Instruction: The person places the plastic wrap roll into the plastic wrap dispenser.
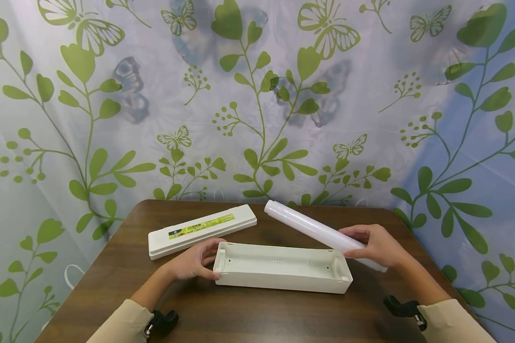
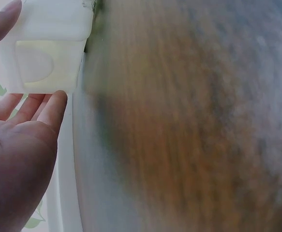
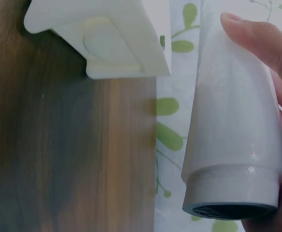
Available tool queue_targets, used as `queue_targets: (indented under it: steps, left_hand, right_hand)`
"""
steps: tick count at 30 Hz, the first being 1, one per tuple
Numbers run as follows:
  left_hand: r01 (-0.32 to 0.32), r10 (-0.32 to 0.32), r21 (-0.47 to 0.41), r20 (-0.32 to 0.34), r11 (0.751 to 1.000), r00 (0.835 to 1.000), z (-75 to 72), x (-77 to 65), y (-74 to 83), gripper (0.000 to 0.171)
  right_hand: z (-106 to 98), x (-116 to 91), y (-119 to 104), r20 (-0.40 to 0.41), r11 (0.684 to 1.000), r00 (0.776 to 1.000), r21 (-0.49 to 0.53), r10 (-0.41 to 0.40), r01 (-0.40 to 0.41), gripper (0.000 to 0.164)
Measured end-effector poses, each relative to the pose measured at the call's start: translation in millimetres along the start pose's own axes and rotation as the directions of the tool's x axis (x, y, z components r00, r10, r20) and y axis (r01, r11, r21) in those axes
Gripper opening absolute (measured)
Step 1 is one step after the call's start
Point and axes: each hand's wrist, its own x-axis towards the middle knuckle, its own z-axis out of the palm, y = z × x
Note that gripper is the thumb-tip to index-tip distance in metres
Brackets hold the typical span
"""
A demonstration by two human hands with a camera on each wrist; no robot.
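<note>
My left hand (image 1: pixel 194 261) grips the left end of a white open-topped plastic box (image 1: pixel 283 282), thumb at the front and fingers round the back. In the left wrist view the box's end wall (image 2: pixel 49 63) sits between thumb and fingers. My right hand (image 1: pixel 379 245) holds a roll of clear plastic film (image 1: pixel 313 227) near its right end, just beyond the box's right end. The roll slants back to the left. Its hollow core end (image 3: pixel 231 210) shows in the right wrist view, with the thumb lying along the film.
A white lid (image 1: pixel 201 232) with a green and yellow label lies on the brown wooden table (image 1: pixel 257 324), behind and left of the box. A curtain (image 1: pixel 257 119) with leaves and butterflies hangs behind the table. Black straps with small devices (image 1: pixel 160 324) are on both wrists.
</note>
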Motion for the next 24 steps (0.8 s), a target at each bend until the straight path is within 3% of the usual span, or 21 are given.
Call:
queue_targets:
  steps: [12, 24]
  left_hand:
    - [0.009, -0.009, 0.007, 0.001, 1.0, 1.0, 0.0, 1.1, -0.3, 0.091]
    - [0.027, -0.027, -0.002, 0.005, 1.0, 1.0, -0.8, 1.0, 0.5, 0.092]
  right_hand:
    - [12, 8, -5, 0.042, 0.994, 0.995, 0.062, -0.087, 0.085, 0.051]
    - [24, 17, -12, 0.137, 0.975, 0.979, 0.186, -0.15, 0.124, 0.049]
